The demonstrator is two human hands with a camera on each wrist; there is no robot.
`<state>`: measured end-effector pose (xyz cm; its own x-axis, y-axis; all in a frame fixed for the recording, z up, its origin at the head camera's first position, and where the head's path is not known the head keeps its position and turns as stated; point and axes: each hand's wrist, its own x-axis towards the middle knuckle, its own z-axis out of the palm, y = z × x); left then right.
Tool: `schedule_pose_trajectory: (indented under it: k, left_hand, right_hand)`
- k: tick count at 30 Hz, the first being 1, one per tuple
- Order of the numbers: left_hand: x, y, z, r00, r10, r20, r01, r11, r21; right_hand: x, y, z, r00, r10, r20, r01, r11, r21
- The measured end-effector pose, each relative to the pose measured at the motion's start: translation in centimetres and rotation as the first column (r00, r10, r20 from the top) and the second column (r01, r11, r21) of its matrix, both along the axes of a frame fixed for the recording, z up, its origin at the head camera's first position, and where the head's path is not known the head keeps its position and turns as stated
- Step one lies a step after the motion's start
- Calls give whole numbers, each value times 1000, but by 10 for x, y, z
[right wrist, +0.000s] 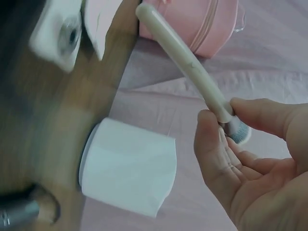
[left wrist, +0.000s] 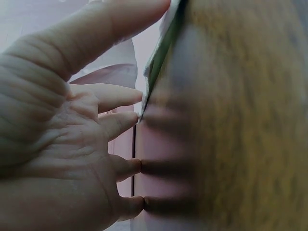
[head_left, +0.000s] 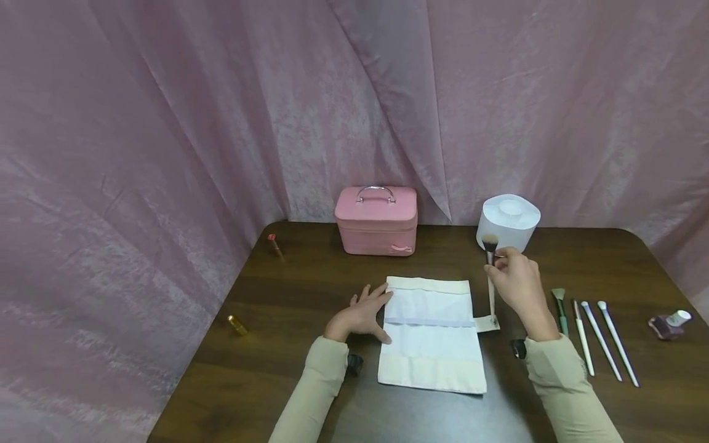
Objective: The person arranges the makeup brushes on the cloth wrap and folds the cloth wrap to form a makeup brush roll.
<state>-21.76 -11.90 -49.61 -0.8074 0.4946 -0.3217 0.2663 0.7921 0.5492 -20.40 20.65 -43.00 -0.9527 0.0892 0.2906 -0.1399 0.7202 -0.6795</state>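
Observation:
My right hand (head_left: 517,282) pinches a makeup brush (right wrist: 185,60) near its ferrule, between thumb and fingertips. In the head view the bristles point up and the pale handle hangs down over the strap of a white cloth brush roll (head_left: 429,369). That roll lies spread out on the table, its snap strap (head_left: 487,323) sticking out to the right. My left hand (head_left: 362,314) rests at the roll's left edge, fingers spread, with thumb and some fingertips on the cloth. The left wrist view shows the fingertips (left wrist: 129,120) at the cloth's edge and on the wood.
Several makeup brushes (head_left: 609,341) lie side by side to the right, beyond them a nail polish bottle (head_left: 667,326). A pink case (head_left: 376,221) and a white container (head_left: 506,224) stand at the back. A lipstick (head_left: 275,245) and a gold tube (head_left: 237,325) are on the left.

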Motion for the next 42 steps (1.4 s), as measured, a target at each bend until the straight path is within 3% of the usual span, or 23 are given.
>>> schedule_pose_trajectory:
  k: [10, 19, 28, 42]
  left_hand:
    - [-1, -1, 0, 1000, 13, 0, -13, 1000, 1]
    - [-2, 1, 1, 1000, 2, -10, -2, 1000, 11]
    - [-4, 4, -1, 1000, 0, -16, 0, 1000, 5]
    - [-4, 5, -3, 999, 21, -43, -22, 1000, -23]
  right_hand:
    - [-6, -21, 2, 999, -32, -24, 29, 992, -121]
    - [-9, -44, -4, 999, -15, -43, 6, 978, -211]
    - [-15, -68, -8, 999, -7, -53, -10, 948, -318]
    - [-17, -115, -29, 999, 21, -40, -36, 902, -431]
